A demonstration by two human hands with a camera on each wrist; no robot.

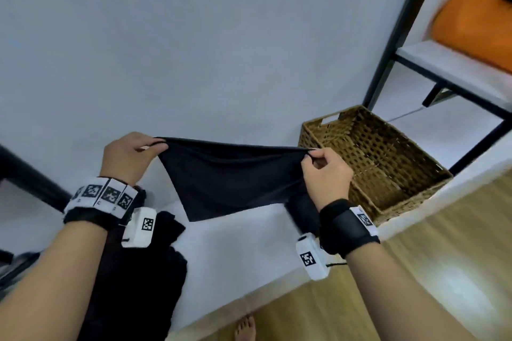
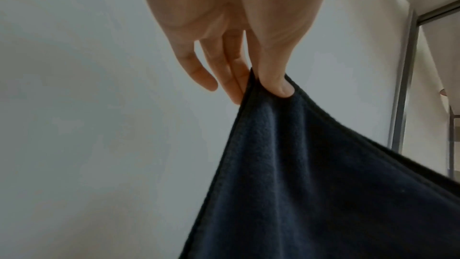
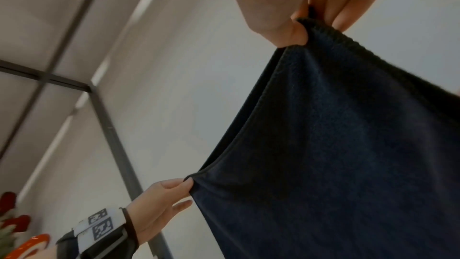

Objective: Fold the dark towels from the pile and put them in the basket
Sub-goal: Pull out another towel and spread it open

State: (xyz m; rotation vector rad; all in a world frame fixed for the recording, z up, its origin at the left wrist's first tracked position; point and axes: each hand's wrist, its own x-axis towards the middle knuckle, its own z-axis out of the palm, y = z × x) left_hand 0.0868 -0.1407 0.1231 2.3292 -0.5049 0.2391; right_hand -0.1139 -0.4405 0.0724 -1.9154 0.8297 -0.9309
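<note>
A dark navy towel (image 1: 232, 174) hangs in the air above the white table (image 1: 238, 246), stretched between both hands. My left hand (image 1: 155, 145) pinches its left top corner between thumb and fingers (image 2: 271, 84). My right hand (image 1: 310, 156) pinches the right top corner (image 3: 306, 27), level with the left. The towel (image 2: 323, 184) droops to a point below. A pile of dark towels (image 1: 144, 271) lies on the table under my left forearm. The woven wicker basket (image 1: 385, 158) stands just right of my right hand, with no towel showing in its visible part.
A black metal shelf frame (image 1: 399, 33) with white shelves rises behind the basket, holding an orange object (image 1: 476, 16). A plain white wall fills the background. Wooden floor (image 1: 415, 271) and a bare foot (image 1: 245, 328) lie below the table's front edge.
</note>
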